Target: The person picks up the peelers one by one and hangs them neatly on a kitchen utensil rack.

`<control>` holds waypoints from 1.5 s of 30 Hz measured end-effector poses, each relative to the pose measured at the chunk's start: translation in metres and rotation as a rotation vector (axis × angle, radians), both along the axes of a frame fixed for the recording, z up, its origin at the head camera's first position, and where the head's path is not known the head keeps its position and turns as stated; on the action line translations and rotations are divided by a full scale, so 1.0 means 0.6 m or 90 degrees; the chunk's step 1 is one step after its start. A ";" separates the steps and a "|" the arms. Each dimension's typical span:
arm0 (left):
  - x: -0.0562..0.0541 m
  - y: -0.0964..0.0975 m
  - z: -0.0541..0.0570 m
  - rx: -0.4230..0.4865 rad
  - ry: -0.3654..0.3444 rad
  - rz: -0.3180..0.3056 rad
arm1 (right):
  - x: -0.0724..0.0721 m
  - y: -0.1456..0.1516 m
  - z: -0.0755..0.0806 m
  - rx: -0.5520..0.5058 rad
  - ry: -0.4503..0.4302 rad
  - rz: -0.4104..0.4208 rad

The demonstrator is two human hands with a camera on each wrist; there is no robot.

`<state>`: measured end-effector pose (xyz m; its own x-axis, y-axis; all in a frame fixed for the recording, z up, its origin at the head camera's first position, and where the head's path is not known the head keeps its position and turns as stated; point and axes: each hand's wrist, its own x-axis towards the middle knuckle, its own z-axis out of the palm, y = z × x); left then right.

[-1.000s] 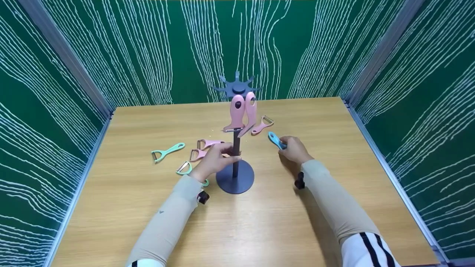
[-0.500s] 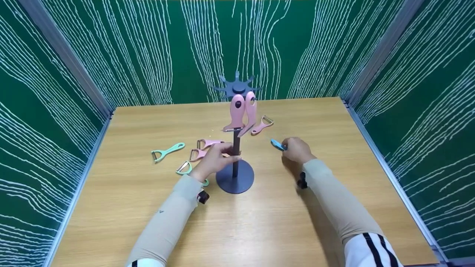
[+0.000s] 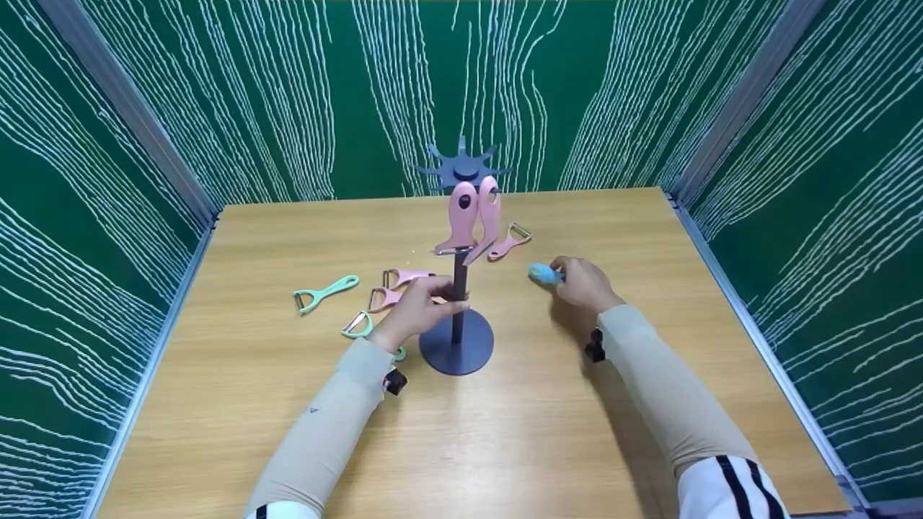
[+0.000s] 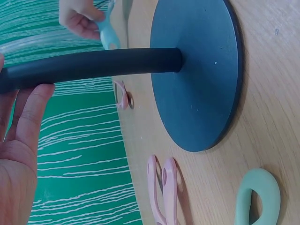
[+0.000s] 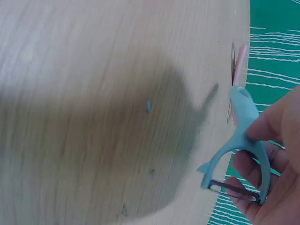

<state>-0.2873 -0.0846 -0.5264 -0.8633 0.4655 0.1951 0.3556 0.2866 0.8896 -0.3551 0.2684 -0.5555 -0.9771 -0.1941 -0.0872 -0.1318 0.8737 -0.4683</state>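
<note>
My left hand (image 3: 422,311) holds the post (image 4: 103,63) of a dark metal hook stand, thumb and fingers on either side of it. The stand has a round base (image 3: 469,360) and a crown of hooks (image 3: 463,171) on top. Two pink peelers hang from hooks on its near side, one broad (image 3: 462,216) and one seen edge-on (image 3: 491,209). To the right of the stand, my right hand (image 3: 585,285) pinches a light-blue Y-shaped peeler (image 5: 243,119) near its head. Its handle end (image 3: 544,273) points left toward the stand, held above the table.
On the wooden table (image 3: 505,432) behind the stand lies a pink peeler (image 3: 508,243). Left of the post are two more pink peelers (image 3: 407,277), partly hidden by my left hand. A green peeler (image 3: 326,294) lies farther left, another (image 3: 358,326) partly under my left wrist. Green walls enclose the table.
My right hand has shifted slightly right, and the blue peeler in it has turned so that its handle points more squarely left. My left hand has stayed on the post.
</note>
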 end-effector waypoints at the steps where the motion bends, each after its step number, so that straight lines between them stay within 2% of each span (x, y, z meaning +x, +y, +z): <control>1: 0.000 0.000 0.000 0.005 0.002 -0.002 | 0.001 0.001 0.001 -0.009 0.000 -0.001; 9: -0.001 -0.001 0.000 0.005 0.004 -0.004 | 0.009 0.003 0.018 -0.070 0.021 -0.018; 18: 0.000 -0.001 -0.001 0.004 -0.001 -0.006 | 0.024 -0.007 0.046 -0.148 0.071 -0.037; 28: 0.000 0.000 -0.002 0.003 -0.006 -0.003 | 0.035 -0.024 0.082 -0.207 0.170 -0.018; 35: 0.000 0.002 -0.001 0.006 0.005 -0.004 | 0.049 -0.040 0.114 -0.207 0.212 -0.030; 45: 0.000 0.000 0.000 0.000 0.001 -0.005 | 0.068 -0.061 0.160 -0.245 0.312 0.004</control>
<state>-0.2872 -0.0844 -0.5266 -0.8591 0.4724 0.1970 0.3600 0.2841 0.8887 -0.3144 0.2320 -0.4595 -0.8844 -0.1286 0.4486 -0.4161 0.6527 -0.6331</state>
